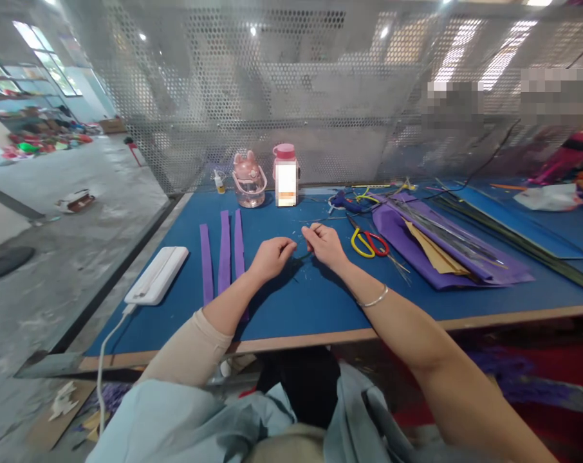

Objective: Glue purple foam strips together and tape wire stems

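Observation:
Over the middle of the blue table [291,315], my left hand [273,256] is closed, thumb pressed to the fingers. My right hand [324,244] is pinched a short way to its right, fingertips facing the left hand. What either one holds is too small to make out; a thin dark strand seems to run between them. Purple strips [224,251] lie left of my left hand. Scissors [370,244] with one yellow and one red handle rest right of my right hand, beside thin wires [398,265].
A white power bank [157,275] with a cable lies at left. A pink-lidded jar [249,186], a phone [286,183] against a pink bottle [285,152], and a small glue bottle [219,182] stand behind. Purple sheets [417,257] and long green stems [527,247] lie right.

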A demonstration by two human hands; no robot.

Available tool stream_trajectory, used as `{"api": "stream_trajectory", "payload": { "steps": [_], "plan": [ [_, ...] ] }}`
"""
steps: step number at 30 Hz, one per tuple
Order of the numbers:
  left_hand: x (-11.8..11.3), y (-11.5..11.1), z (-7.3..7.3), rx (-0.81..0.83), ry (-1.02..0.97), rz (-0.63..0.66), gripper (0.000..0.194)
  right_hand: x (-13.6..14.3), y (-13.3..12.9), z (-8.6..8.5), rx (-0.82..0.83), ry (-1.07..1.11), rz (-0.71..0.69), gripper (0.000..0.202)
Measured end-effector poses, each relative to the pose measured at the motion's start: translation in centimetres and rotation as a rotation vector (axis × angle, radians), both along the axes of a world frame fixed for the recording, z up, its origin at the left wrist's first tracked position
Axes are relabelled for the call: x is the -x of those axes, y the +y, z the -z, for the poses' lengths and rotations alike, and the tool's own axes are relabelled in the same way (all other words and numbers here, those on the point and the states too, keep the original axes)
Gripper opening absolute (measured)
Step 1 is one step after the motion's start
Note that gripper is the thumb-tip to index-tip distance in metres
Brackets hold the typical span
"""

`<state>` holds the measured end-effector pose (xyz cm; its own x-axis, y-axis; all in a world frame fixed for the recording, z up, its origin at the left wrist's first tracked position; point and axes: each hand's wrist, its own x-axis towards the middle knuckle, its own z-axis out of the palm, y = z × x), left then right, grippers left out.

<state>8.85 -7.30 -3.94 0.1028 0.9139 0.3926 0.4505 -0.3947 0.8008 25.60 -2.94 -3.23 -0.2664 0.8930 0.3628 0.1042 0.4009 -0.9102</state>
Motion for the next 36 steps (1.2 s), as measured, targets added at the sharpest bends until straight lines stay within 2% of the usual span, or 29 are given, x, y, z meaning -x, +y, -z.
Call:
{"api": "stream_trajectory", "payload": {
  "steps": [5, 8, 12, 15, 18, 22, 24, 27, 31, 34, 36],
  "plan": [
    [-0.5, 0.1, 0.3, 0.065, 0.008, 0.044, 0.04, -1.2, 1.0, -1.3, 0.165, 0.104, -0.209, 0.05],
    [-0.3, 0.2, 0.3, 0.059, 0.053, 0.04, 0.04, -1.4, 1.3, -1.2, 0.185, 0.081, -0.121, 0.051],
    [0.3, 0.2, 0.0, 0.012, 0.173, 0.019, 0.025, -0.3, 1.1, -0.1, 0.18, 0.065, 0.009, 0.046],
    [0.5, 0.1, -0.2, 0.008, 0.254, -0.003, 0.019, 0.4, 0.7, 0.6, 0.166, 0.044, 0.042, 0.044],
    [0.2, -0.1, -0.3, 0.033, 0.288, 0.016, 0.027, 0.2, 0.5, 0.3, 0.167, 0.033, -0.014, 0.042],
    [-0.2, -0.4, -0.2, 0.094, 0.279, 0.136, 0.04, -0.8, 0.7, -0.8, 0.193, 0.036, -0.205, 0.043],
    [-0.2, -0.5, -0.1, 0.103, 0.284, 0.162, 0.042, -1.0, 1.0, -1.0, 0.199, 0.021, -0.187, 0.041],
    [0.1, -0.5, -0.1, 0.071, 0.328, 0.103, 0.043, -0.5, 1.2, -0.6, 0.192, 0.005, -0.051, 0.037],
    [0.1, -0.7, -0.5, -0.03, 0.457, -0.06, 0.031, 0.7, 1.2, 0.5, 0.171, -0.022, 0.092, 0.036],
    [-0.5, -1.1, -0.8, -0.106, 0.545, -0.141, 0.026, 1.1, 1.2, 1.0, 0.164, -0.06, 0.138, 0.038],
    [-0.8, -1.4, -1.1, -0.149, 0.57, -0.156, 0.028, 0.9, 1.4, 1.1, 0.16, -0.095, 0.12, 0.038]
  ]
}}
